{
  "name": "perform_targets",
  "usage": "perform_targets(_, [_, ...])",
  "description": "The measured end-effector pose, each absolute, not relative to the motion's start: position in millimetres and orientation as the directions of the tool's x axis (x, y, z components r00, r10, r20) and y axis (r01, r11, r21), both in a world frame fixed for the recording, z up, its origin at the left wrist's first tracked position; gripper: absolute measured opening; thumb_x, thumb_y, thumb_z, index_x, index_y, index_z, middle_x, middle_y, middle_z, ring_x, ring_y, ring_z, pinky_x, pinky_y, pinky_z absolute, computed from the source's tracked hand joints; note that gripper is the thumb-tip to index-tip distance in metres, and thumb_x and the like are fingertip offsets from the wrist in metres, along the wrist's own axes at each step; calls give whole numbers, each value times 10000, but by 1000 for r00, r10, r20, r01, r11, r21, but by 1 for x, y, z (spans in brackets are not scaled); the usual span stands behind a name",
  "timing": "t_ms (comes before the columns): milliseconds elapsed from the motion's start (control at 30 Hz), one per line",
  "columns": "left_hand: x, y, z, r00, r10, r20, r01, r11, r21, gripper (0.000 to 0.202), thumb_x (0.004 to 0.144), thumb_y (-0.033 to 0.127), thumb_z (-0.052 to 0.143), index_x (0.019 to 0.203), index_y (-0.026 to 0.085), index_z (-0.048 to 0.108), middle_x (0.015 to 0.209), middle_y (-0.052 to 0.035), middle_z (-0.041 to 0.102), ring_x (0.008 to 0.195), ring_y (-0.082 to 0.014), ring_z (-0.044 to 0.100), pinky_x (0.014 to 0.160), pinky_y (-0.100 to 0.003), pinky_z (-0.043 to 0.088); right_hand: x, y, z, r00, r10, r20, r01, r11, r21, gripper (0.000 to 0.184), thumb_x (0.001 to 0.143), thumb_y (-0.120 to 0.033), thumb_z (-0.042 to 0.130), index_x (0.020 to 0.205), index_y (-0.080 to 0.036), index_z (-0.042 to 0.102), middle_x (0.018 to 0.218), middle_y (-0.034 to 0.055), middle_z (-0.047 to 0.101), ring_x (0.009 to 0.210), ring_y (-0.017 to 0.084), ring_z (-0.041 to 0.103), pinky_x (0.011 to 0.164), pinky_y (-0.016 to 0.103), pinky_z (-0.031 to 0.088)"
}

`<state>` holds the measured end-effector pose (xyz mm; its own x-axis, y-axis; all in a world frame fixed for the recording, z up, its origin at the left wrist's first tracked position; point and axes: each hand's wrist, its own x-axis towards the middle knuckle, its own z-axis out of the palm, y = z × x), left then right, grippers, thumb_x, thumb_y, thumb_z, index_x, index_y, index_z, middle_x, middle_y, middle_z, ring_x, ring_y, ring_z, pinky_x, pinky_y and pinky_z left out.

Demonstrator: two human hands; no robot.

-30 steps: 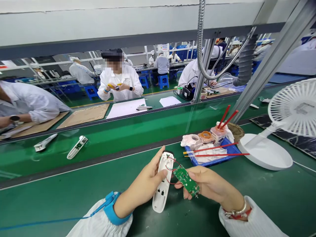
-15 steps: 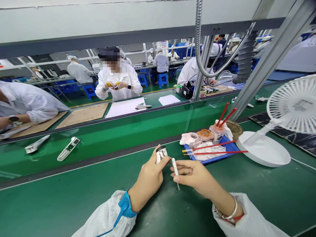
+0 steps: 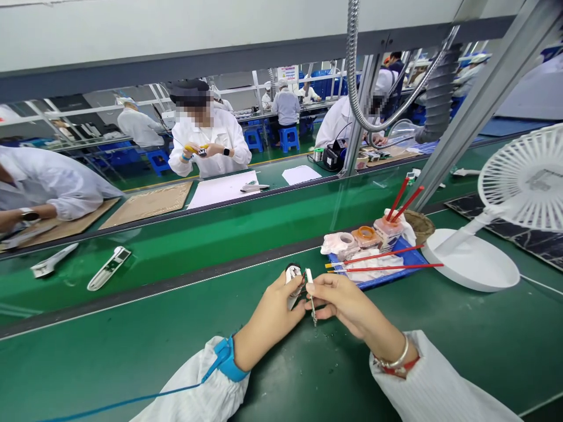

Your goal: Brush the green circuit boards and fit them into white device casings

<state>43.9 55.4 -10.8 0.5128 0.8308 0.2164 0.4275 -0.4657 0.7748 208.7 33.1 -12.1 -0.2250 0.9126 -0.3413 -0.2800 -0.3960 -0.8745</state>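
Where fingers [image 3: 288, 300] press, white plastic housing [image 3: 292, 274] curves

One left hand [image 3: 270, 321] and one right hand [image 3: 347, 305] are seen over the counter [image 3: 132, 351], with one white plastic housing [image 3: 292, 274] and one slim white part [image 3: 309, 276] held. One blue tray [image 3: 373, 283] is set at 2 o'clock, with two red sticks [image 3: 387, 267] laid across it and two more [image 3: 407, 202] upright in one pot [image 3: 387, 231]. One white fan [image 3: 523, 176] is placed at 3 o'clock; two white housings [image 3: 108, 268] are laid at 9 o'clock.
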Motion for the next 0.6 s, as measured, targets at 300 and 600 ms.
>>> perform_targets(300, [50,69,-26,326,924,200,261,-291,920,286,796,153,485,903,251,732,893,-32,670,820,-203,561,763,-299,419,187,33,-19,-6,972,-235,-80,-234,-969,340,639,-424,734,801,-169,578,713,-17,566,689,144,603,607,303,575])
perform_targets(600, [51,65,-22,425,901,-87,91,53,994,490,785,143,551,1256,279,544,1162,-40,632,1010,-204,560,911,-333,389,197,41,-34,108,989,-105,137,-120,-983,474,663,-377,710,1061,-169,558,722,-11,587,636,160,620,615,320,547])
